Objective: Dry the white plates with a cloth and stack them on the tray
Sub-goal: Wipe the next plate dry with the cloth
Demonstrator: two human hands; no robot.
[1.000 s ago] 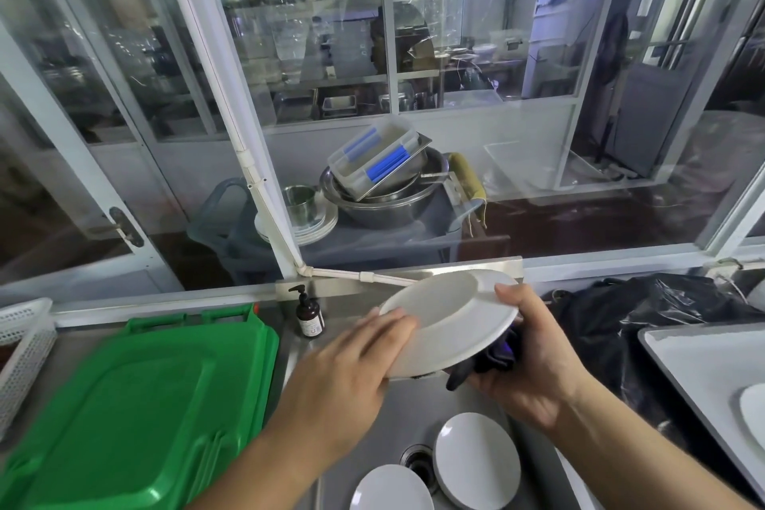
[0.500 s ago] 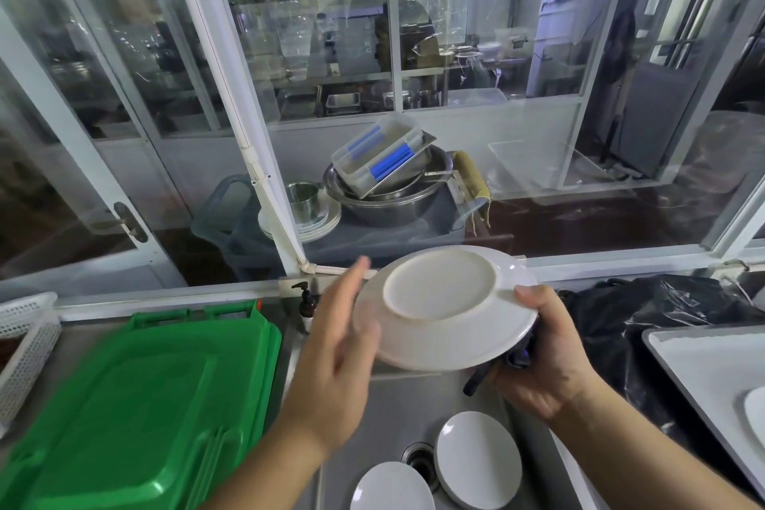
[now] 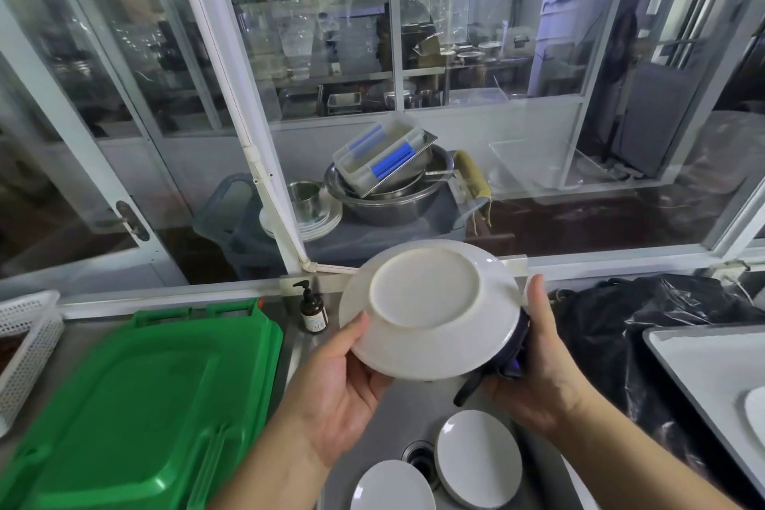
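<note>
Nearest of all, two white plates (image 3: 478, 458) (image 3: 391, 487) lie in the steel sink (image 3: 418, 397), one on each side of the drain (image 3: 420, 464). Above the sink a person holds a third white plate (image 3: 430, 308) tilted, its underside turned up; the left hand (image 3: 343, 385) has it by the near-left rim, thumb over the edge, that grip closed on the plate; the right hand (image 3: 538, 369) is at the right rim with a dark cloth (image 3: 511, 356) bunched in the palm, fingers curled round cloth and rim alike. Left of the sink lie green trays (image 3: 140, 406) on the desk (image 3: 89, 327); a white basket (image 3: 25, 340) sits beyond them. Right of the sink is a black bag (image 3: 645, 327), then a pale tray (image 3: 712, 369) bearing a plate (image 3: 755, 410) at the frame's edge. Behind the sink stands a brown pump bottle (image 3: 312, 308).
</note>
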